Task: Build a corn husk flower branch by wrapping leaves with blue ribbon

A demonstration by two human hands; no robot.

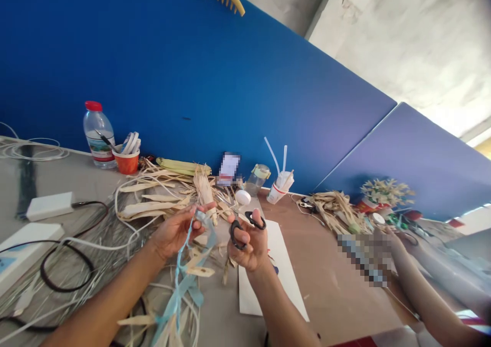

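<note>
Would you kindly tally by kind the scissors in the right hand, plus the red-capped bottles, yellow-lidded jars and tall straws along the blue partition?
Scissors: 1
Red-capped bottle: 1
Yellow-lidded jar: 1
Tall straws: 2
Total: 5

Scissors have black handles, the ribbon pale blue, the husks straw-tan.

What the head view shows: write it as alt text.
A person's right hand holds black-handled scissors beside the left hand, which grips a light-blue cord; behind, dried corn husks lie on the table before a blue partition.
</note>
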